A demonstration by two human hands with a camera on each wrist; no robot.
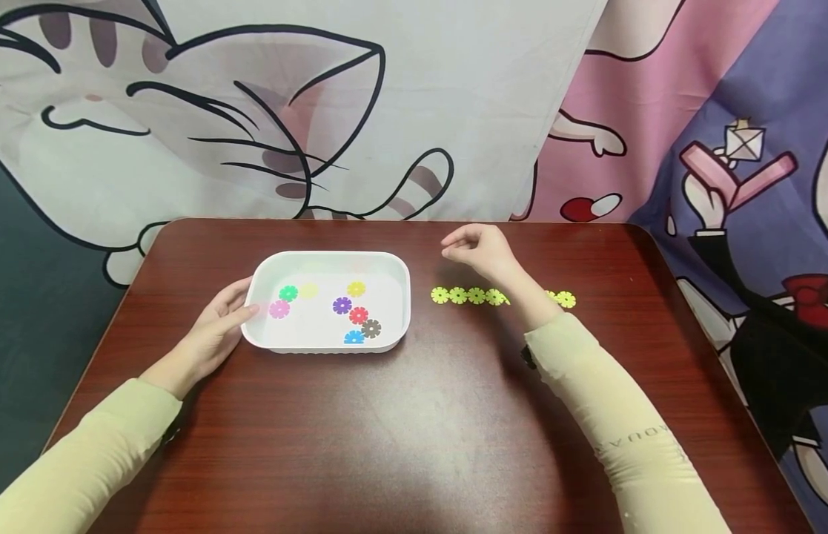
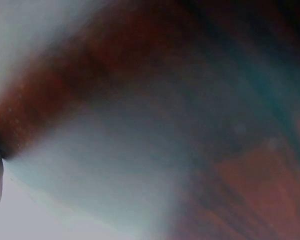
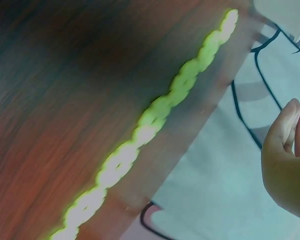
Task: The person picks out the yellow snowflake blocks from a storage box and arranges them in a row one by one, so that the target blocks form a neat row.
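Observation:
A white tray (image 1: 320,256) stands on the table with several flower-shaped discs in it: green, pink, yellow, a purple disc (image 1: 342,305), red, brown and blue. My left hand (image 1: 216,322) grips its left rim, thumb over the edge; the other fingers are partly hidden. To the right lies a straight row of yellow-green flower discs (image 1: 477,296), edge to edge, running under my right forearm. Beyond the row, my right hand (image 1: 483,252) is held above the table, fingers bent gently toward the thumb. Nothing shows between them in the right wrist view. Blur fills the left wrist view.
The brown table (image 1: 360,430) has its far edge close behind the tray and the row. A printed cloth (image 1: 494,89) with cartoon figures hangs behind it and along the right side.

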